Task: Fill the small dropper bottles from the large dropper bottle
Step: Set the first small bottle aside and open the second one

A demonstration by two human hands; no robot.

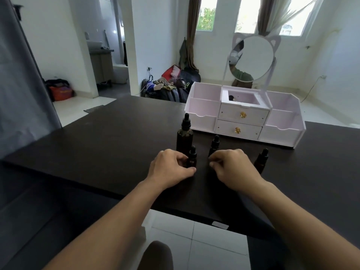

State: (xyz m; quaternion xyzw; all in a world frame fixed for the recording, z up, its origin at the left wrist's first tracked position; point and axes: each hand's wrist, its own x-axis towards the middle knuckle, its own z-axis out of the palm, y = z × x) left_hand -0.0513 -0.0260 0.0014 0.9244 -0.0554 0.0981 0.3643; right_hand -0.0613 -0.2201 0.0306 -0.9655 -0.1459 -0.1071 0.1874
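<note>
On the dark table [116, 149] stands the large dark dropper bottle [184, 136], upright with its dropper cap on. Just in front of it, my left hand [169, 167] grips a small dropper bottle [192, 157] low on its body between thumb and fingers. A second small bottle [214, 143] stands right behind the curled fingers of my right hand [231, 165]. Those fingers hide its base, so I cannot tell whether they touch it. A third small bottle [261, 158] stands beyond my right wrist, tilted in the wide view. All caps are on.
A white and pink vanity organiser [243, 117] with two drawers and a round cat-ear mirror [253, 55] stands at the back right of the table. The table's near edge [175, 209] runs under my forearms. Clothes and bags lie on the floor beyond.
</note>
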